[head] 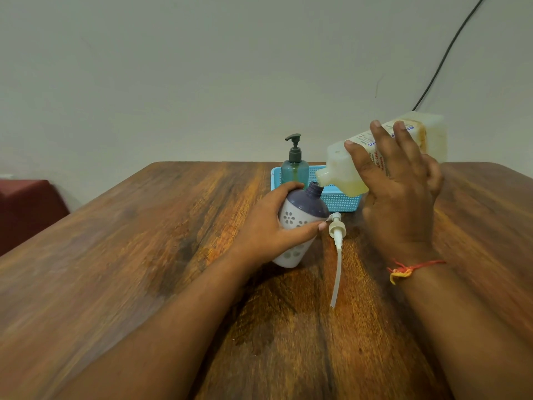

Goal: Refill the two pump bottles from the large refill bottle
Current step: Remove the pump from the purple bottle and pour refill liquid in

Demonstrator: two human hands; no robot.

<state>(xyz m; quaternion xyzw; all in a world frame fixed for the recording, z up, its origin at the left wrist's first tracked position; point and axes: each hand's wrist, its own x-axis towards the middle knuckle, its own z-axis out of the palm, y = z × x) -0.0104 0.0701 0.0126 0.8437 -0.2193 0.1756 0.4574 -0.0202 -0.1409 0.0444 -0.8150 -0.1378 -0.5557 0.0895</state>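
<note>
My left hand [271, 229] grips a white pump bottle with a dark purple top [300, 215], tilted to the right, its open neck up. My right hand [398, 186] holds the large translucent refill bottle [343, 168] tipped on its side, yellowish liquid pooled low inside. The refill bottle's spout sits right at the open neck of the white bottle. The white pump head with its long tube [337, 246] lies on the table between my hands. A green pump bottle with a dark pump [294, 166] stands in the blue basket [340, 202].
The wooden table [144, 255] stretches wide to the left and front. A dark red seat [28, 209] is at the far left beyond the table edge. A black cable [450, 50] runs down the wall at the back right.
</note>
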